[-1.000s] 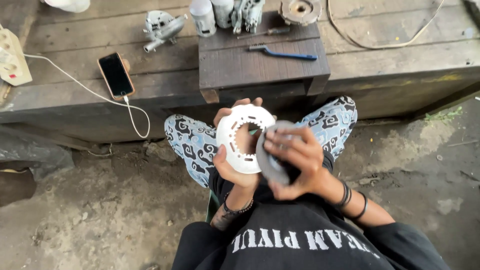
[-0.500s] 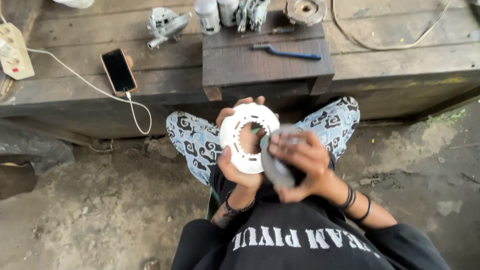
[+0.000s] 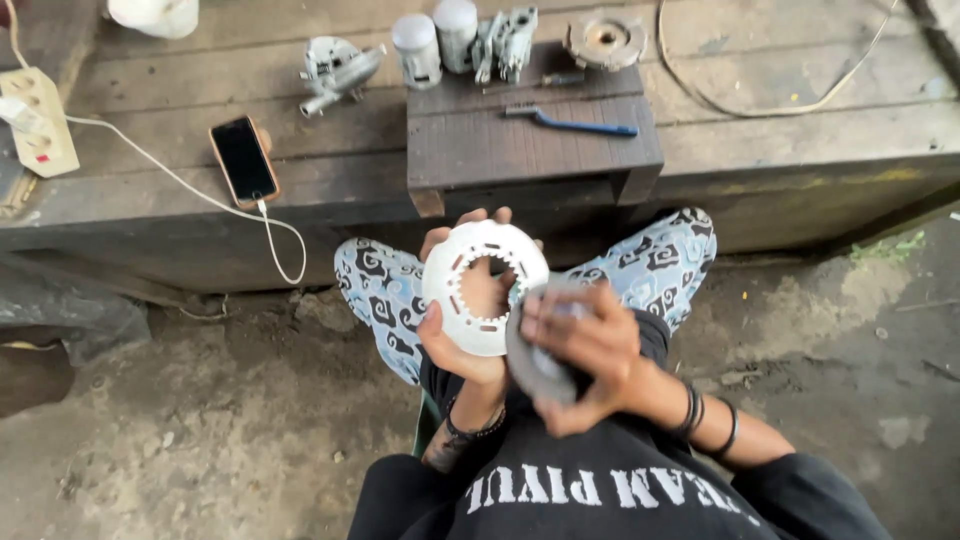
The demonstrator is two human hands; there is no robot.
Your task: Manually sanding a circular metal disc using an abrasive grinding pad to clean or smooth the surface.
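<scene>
Step in hand: the white toothed ring (image 3: 484,287) appears to be rubbed with the grey abrasive sheet (image 3: 537,355).
Left hand (image 3: 462,338): closed on the ring's lower edge; the ring is held upright over the lap, just in front of the dark wooden block (image 3: 530,152).
Right hand (image 3: 585,350): curled round the sheet, pressed against the ring's right edge.
Next move: firm support and even pressure seem called for.
Packages: two grey cylinders (image 3: 435,42) stand behind the block; a black phone (image 3: 243,160) lies left of it.
</scene>
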